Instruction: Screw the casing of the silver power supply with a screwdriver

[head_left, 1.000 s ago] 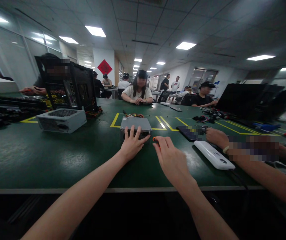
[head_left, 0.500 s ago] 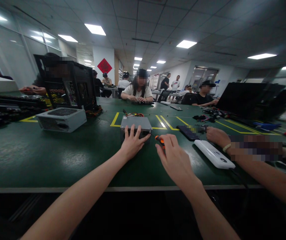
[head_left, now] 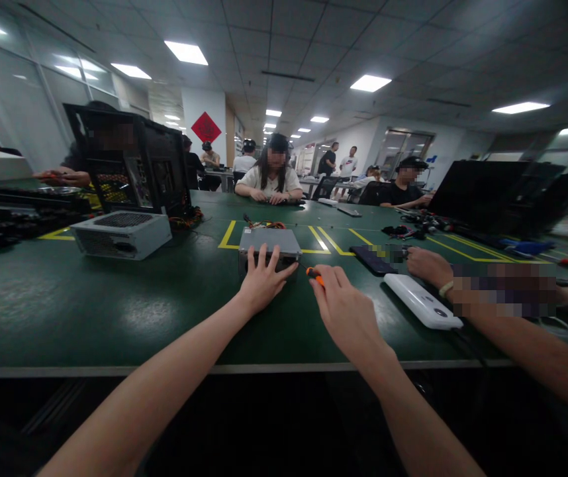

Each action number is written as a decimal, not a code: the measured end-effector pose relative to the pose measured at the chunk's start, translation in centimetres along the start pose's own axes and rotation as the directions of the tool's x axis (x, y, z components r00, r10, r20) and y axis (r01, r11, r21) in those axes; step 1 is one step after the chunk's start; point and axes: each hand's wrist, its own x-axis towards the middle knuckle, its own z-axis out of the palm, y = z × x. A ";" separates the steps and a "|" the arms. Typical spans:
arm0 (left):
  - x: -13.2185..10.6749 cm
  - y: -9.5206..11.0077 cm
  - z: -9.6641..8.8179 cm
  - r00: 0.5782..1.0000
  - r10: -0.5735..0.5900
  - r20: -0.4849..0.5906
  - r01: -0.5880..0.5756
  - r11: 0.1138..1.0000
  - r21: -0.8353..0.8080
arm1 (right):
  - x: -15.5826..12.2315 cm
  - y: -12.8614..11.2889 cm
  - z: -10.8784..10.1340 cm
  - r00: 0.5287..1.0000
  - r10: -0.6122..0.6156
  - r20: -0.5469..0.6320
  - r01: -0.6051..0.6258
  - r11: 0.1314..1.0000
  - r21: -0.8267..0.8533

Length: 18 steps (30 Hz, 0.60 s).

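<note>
A grey computer power supply point(head_left: 273, 242) sits on the green table, with coloured cables at its far side. My left hand point(head_left: 262, 283) rests against its front and top edge, fingers spread, thumb near the right front corner. In my right hand point(head_left: 346, 305) is a screwdriver point(head_left: 315, 275) with an orange and black handle, pinched between thumb and fingers. Its thin shaft points left toward that same corner. Whether the tip touches a screw is too small to tell.
To the left are another power supply point(head_left: 122, 235) and an open black computer case point(head_left: 149, 165). On the right lie a dark phone point(head_left: 373, 260) and a white device point(head_left: 422, 301), beside a co-worker's hand point(head_left: 429, 266). Black panels point(head_left: 482, 195) stand farther back.
My right hand has turned at the wrist, and the screwdriver handle has tilted and shifted slightly left. My left hand stays on the power supply. The view has shifted a little.
</note>
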 end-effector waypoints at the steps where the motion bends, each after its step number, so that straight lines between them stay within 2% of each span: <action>1: 0.0 0.0 0.0 1.000 -0.002 0.000 0.002 1.000 0.000 | 0.1 0.0 0.0 0.998 0.063 0.001 -0.063 0.998 -0.021; 3: 0.0 0.0 -0.1 1.000 -0.005 0.000 0.005 1.000 -0.002 | 0.1 0.1 0.0 0.993 0.120 -0.010 -0.120 0.993 -0.016; 8: 0.0 0.1 -0.3 1.000 0.004 -0.004 -0.005 0.999 -0.034 | -0.1 0.1 0.5 0.992 -0.125 -0.017 0.126 0.987 0.102; 9: 0.0 0.1 -0.3 1.000 0.006 -0.006 -0.006 0.999 -0.039 | -0.2 0.1 0.7 0.993 -0.119 -0.018 0.120 0.989 0.084; 13: 0.0 0.1 -0.1 1.000 0.002 -0.016 -0.002 0.999 -0.052 | -0.2 -0.2 0.8 0.997 0.057 -0.051 -0.056 0.998 0.007; 14: 0.0 0.1 -0.1 1.000 0.001 -0.017 -0.002 0.999 -0.055 | -0.3 -0.2 0.8 0.997 0.054 -0.046 -0.053 0.998 0.028; 18: 0.0 0.1 -0.2 1.000 0.006 -0.004 -0.006 0.998 -0.061 | -0.6 0.0 0.8 0.996 -0.088 0.008 0.086 0.986 0.144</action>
